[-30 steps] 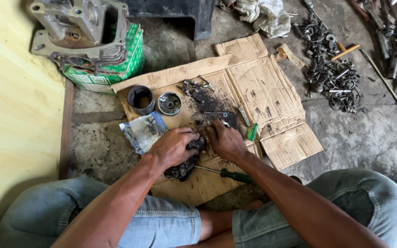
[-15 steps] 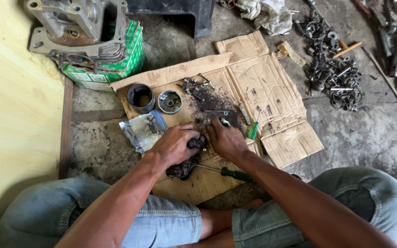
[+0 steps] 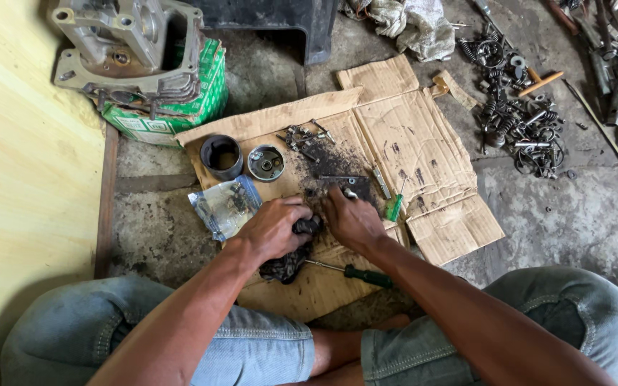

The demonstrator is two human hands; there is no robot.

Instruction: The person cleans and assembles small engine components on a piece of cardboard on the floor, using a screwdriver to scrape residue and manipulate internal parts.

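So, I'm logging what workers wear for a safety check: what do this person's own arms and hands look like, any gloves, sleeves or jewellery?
Both arms are bare to the edge of the picture: no sleeves show. The left hand and right hand wear no gloves, and no watch, ring or wristband can be seen. Dark, greasy grime smudges the fingers.

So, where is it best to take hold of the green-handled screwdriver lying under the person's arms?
Grip the green handle, coming from the person's right. The screwdriver lies flat on the cardboard; its thin shaft runs under the left hand and dark rag, so that end is blocked.
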